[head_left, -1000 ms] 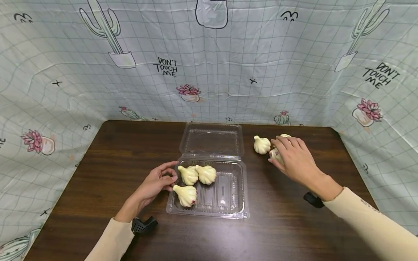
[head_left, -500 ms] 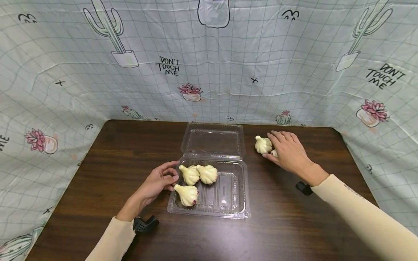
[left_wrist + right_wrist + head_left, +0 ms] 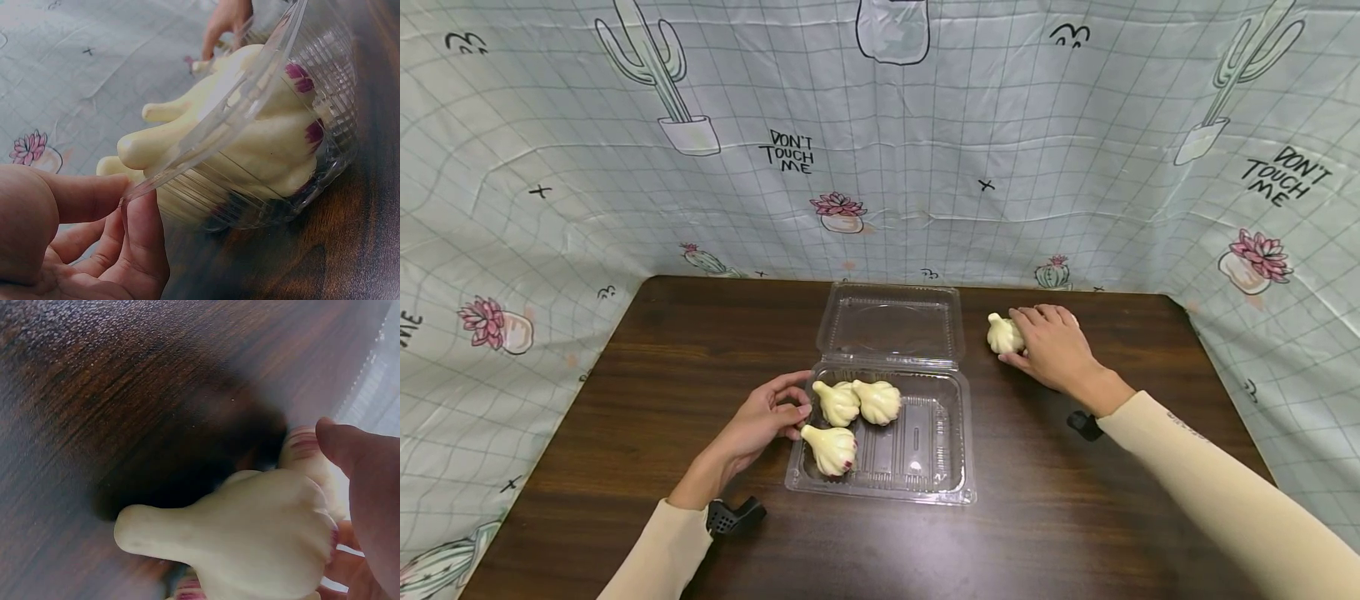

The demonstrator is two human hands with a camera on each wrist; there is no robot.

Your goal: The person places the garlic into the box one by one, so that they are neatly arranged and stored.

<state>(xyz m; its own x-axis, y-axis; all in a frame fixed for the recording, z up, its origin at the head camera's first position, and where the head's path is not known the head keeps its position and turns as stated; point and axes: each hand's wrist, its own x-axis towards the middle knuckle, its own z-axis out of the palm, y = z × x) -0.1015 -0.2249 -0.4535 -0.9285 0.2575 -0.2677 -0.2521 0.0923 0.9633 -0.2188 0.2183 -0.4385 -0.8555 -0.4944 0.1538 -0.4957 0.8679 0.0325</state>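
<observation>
My left hand (image 3: 767,417) pinches the left rim of an open clear plastic clamshell container (image 3: 880,495) between thumb and fingers. Three cream garlic bulbs (image 3: 833,452) with purple marks lie in its left half. To the right, my right hand (image 3: 1051,348) has its thumb and fingers around the right side of a garlic bulb (image 3: 1003,335) on the table. In the right wrist view, the thumb presses that striped bulb (image 3: 305,450). A nearer bulb (image 3: 250,531) lies under the palm, its stem pointing left, and part of another bulb (image 3: 189,586) shows below.
The container's hinged lid (image 3: 891,323) lies flat behind its base on the dark wooden table (image 3: 700,333). A grid-patterned curtain (image 3: 887,150) with cactus drawings hangs along the back and both sides.
My right hand has moved left from over the bulbs at the right to the leftmost loose bulb. The left hand stays at the container's rim.
</observation>
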